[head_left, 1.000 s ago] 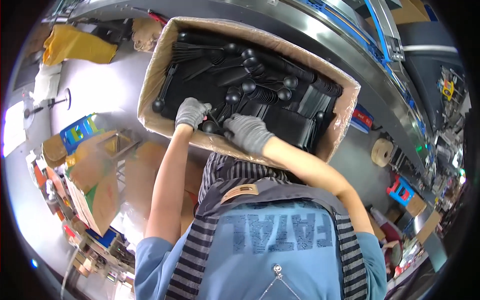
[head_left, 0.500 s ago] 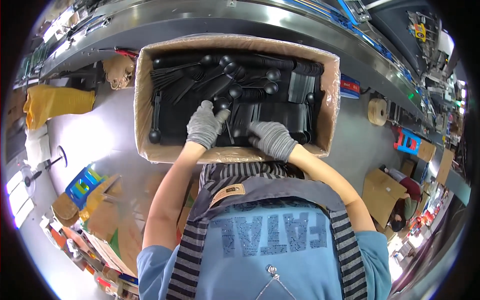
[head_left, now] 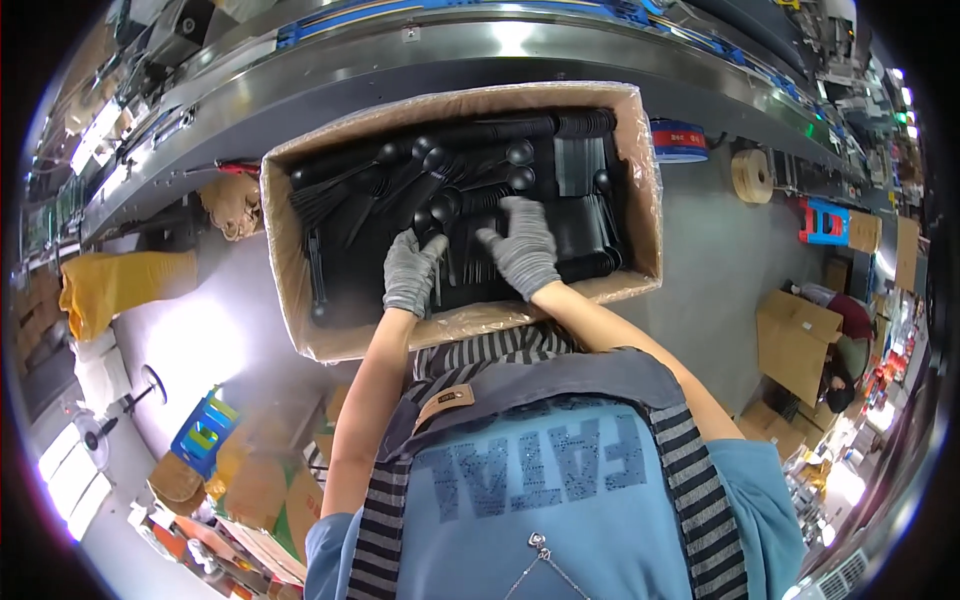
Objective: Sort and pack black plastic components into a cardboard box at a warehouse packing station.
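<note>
An open carton [head_left: 648, 200] lined with clear plastic is in front of me, full of black plastic spoons and other long-handled black pieces [head_left: 580, 225] in rows and loose piles. In a grey knit glove, my left hand [head_left: 410, 275] is closed around a black spoon [head_left: 424, 218], its bowl pointing away from me. A second spoon [head_left: 445, 206] lies close beside it; its handle passes near my thumb. My right hand [head_left: 525, 250], also gloved, is over the pieces right of centre, with fingers stretched and thumb apart. What lies beneath its palm is hidden.
A metal conveyor frame [head_left: 450, 62] runs along the carton's far side. Left of the carton are a yellow cloth [head_left: 125, 285] and a blue stool [head_left: 205, 430]. To the right are a tape roll [head_left: 752, 176], a red-and-blue stool [head_left: 825, 222] and a person beside a cardboard box [head_left: 795, 330].
My right hand has moved farther into the carton and its fingers have spread. The spoon at my left hand has shifted left, with another spoon bowl now beside it. The whole view has turned slightly.
</note>
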The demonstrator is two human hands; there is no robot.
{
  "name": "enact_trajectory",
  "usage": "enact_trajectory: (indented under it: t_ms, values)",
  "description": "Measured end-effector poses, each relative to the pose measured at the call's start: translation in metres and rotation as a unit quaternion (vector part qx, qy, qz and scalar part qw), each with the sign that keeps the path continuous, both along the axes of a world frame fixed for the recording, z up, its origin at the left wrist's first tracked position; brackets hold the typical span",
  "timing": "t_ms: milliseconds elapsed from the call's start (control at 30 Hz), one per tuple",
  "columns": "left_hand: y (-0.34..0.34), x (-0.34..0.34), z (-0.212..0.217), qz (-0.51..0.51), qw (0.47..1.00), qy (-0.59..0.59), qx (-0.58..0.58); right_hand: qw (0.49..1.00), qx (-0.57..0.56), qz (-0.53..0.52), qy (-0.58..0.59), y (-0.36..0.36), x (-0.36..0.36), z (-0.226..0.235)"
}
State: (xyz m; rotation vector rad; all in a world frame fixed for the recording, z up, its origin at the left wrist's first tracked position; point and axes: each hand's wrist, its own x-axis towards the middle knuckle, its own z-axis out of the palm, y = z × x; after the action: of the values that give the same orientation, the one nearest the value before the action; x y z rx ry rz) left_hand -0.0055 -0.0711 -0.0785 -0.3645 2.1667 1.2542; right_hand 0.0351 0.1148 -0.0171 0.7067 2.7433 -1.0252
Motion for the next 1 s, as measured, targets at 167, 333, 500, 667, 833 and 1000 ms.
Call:
enact_trajectory:
  t_ms: [167,333,500,667,833,1000]
  values:
    - [0.03,0.008,0.023,0.013,0.995,0.081,-0.057,0.992,-0.016,-0.103,-0.075,0.018,-0.003,-0.026]
    - [0.036,0.016,-0.004,0.026,0.998,0.058,-0.005,0.991,0.072,0.012,-0.11,0.007,-0.003,-0.013]
    - [0.062,0.015,0.022,0.067,0.995,0.064,-0.029,0.987,0.0,-0.007,-0.158,-0.009,0.002,-0.022]
    - [0.063,0.021,-0.013,0.161,0.985,0.043,0.042,0.981,-0.16,0.037,-0.1,0.008,0.004,-0.03]
    - [0.053,0.024,0.006,0.198,0.951,-0.142,0.191,0.968,-0.246,0.044,-0.028,0.013,0.018,-0.038]
    - [0.046,0.032,0.051,0.251,0.857,-0.233,0.384,0.95,-0.307,0.061,0.002,0.017,0.03,-0.002]
